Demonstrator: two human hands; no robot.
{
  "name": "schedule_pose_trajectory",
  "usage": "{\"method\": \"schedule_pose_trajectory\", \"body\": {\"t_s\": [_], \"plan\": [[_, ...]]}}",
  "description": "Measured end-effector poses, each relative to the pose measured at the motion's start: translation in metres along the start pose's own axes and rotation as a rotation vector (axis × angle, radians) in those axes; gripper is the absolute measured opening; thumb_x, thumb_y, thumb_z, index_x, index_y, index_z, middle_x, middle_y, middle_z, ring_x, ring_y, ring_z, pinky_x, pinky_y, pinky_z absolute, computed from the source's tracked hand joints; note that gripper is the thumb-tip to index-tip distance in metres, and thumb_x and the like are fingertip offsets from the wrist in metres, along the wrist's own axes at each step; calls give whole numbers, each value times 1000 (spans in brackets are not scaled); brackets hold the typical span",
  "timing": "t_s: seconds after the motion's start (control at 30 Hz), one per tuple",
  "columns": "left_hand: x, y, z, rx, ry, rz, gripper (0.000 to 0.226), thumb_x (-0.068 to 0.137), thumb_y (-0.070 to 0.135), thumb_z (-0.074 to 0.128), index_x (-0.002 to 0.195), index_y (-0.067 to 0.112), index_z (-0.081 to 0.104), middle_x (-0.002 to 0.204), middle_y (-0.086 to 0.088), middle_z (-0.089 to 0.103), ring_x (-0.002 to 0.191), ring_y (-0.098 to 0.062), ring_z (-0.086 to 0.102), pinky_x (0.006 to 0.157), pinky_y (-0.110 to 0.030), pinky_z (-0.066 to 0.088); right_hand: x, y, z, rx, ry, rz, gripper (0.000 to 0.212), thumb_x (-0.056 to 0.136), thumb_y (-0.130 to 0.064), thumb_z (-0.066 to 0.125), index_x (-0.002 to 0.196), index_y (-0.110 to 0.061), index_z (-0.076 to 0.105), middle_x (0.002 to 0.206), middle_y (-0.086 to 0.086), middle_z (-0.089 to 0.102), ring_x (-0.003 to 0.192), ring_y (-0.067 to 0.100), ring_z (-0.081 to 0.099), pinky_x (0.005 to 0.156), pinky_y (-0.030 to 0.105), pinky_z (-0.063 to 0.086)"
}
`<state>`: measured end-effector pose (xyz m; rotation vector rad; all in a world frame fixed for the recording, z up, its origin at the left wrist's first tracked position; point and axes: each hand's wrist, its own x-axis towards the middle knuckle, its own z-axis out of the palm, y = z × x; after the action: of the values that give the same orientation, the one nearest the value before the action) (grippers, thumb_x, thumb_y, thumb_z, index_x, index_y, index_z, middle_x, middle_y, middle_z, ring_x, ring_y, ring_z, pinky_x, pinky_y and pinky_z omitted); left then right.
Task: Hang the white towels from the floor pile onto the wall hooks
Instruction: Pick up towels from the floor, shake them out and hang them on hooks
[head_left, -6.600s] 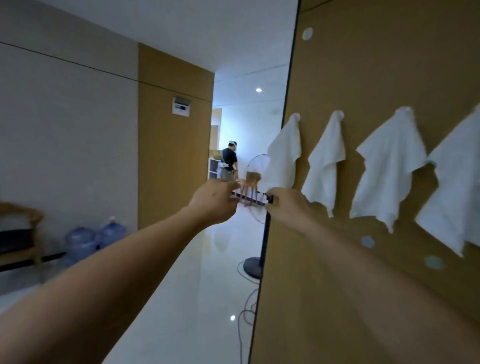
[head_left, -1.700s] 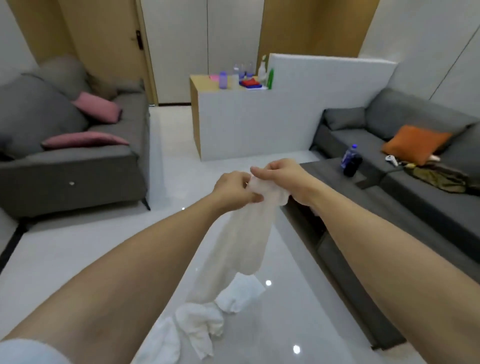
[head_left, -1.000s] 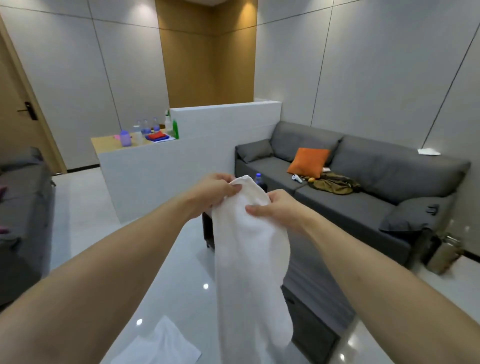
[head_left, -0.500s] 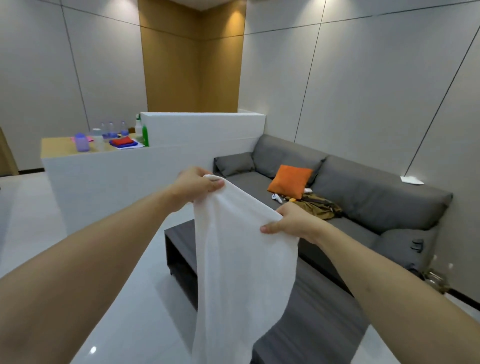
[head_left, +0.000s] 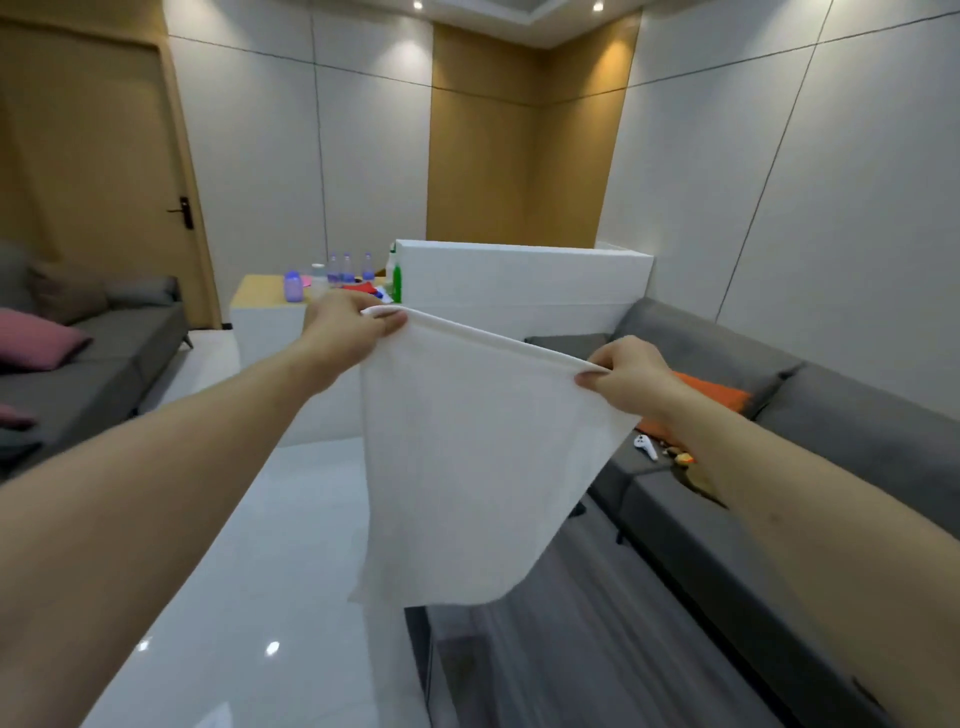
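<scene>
i have the towel stretched out in front of me, held up in the air by its top edge. my left hand pinches the left corner, fingers curled over the hem, so that grip is grasping the towel. my right hand pinches the right corner a little lower, thumb and fingers closed on the same hem, also grasping the towel. the top edge runs taut between the two, slanting down to the right, and the cloth hangs flat below it with its bottom edge free above the floor. behind the towel stands a white partition, with a desk to its left carrying small bottles. a grey sofa runs along the right wall with an orange cushion on it. another sofa sits on the left with a pink cushion, near a door.
</scene>
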<state>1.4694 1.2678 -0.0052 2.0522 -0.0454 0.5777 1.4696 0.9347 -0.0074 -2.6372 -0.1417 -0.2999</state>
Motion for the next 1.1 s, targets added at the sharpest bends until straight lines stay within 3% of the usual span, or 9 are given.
{"method": "schedule_pose_trajectory", "body": {"t_s": [0.1, 0.2, 0.33, 0.47, 0.57, 0.67, 0.87, 0.97, 1.1], "plan": [[-8, 23, 10, 56, 75, -14, 19, 85, 36, 72, 96, 20, 76, 94, -4, 70, 90, -18, 63, 75, -27, 50, 16, 17, -20, -6, 5, -70, 23, 89, -26, 67, 66, -24, 65, 73, -4, 63, 71, 12, 58, 55, 21, 40], [-12, 41, 21, 76, 175, -24, 15, 82, 37, 74, 91, 25, 77, 91, -1, 72, 88, -19, 64, 80, -32, 55, 33, 33, -39, 23, 6, -102, 19, 87, -28, 69, 71, -19, 68, 78, 1, 66, 76, 19, 61, 66, 29, 49], [-12, 54, 35, 151, 261, -23, 14, 78, 41, 73, 65, 37, 70, 73, 12, 68, 73, -8, 62, 63, -24, 51, 57, 46, -56, 28, 13, -156, 19, 87, -31, 69, 75, -16, 71, 79, 1, 66, 76, 17, 59, 64, 28, 48], [11, 59, 48, 214, 309, -26, 21, 78, 39, 73, 58, 37, 66, 63, 14, 63, 63, 1, 52, 57, -20, 44, 90, 52, -60, 63, 13, -178, 18, 88, -30, 69, 72, -20, 68, 78, -2, 64, 75, 15, 58, 57, 24, 40], [44, 52, 62, 254, 314, -28, 12, 78, 39, 73, 68, 33, 70, 65, 16, 62, 67, -3, 55, 54, -20, 41, 125, 55, -57, 60, 36, -183, 23, 88, -28, 69, 67, -22, 64, 75, -3, 62, 72, 13, 56, 55, 21, 35], [82, 35, 77, 277, 292, -42, 12, 80, 38, 72, 87, 28, 75, 84, 11, 66, 82, -13, 59, 65, -22, 42, 163, 58, -45, 31, 49, -173, 17, 89, -25, 66, 73, -20, 66, 79, 0, 63, 75, 17, 57, 60, 24, 41], [160, -23, 107, 419, 198, -141, 18, 84, 38, 68, 97, 27, 74, 100, -3, 64, 94, -22, 57, 78, -31, 47, 249, 60, 2, -110, 30, -151, 14, 91, -25, 61, 80, -19, 67, 82, 3, 64, 77, 22, 58, 66, 30, 46], [194, -45, 118, 430, 141, -179, 15, 85, 37, 66, 94, 29, 73, 98, -2, 66, 91, -21, 58, 73, -29, 45, 287, 60, 23, -198, 11, -141, 16, 93, -21, 56, 81, -16, 65, 84, 5, 64, 80, 24, 58, 71, 34, 52], [232, -54, 130, 418, 159, -170, 19, 86, 38, 66, 100, 27, 74, 103, -2, 67, 97, -22, 58, 83, -30, 48, 328, 61, 31, -259, 84, -149, 18, 95, -22, 52, 81, -18, 63, 82, 4, 62, 78, 24, 56, 66, 31, 44]]}}
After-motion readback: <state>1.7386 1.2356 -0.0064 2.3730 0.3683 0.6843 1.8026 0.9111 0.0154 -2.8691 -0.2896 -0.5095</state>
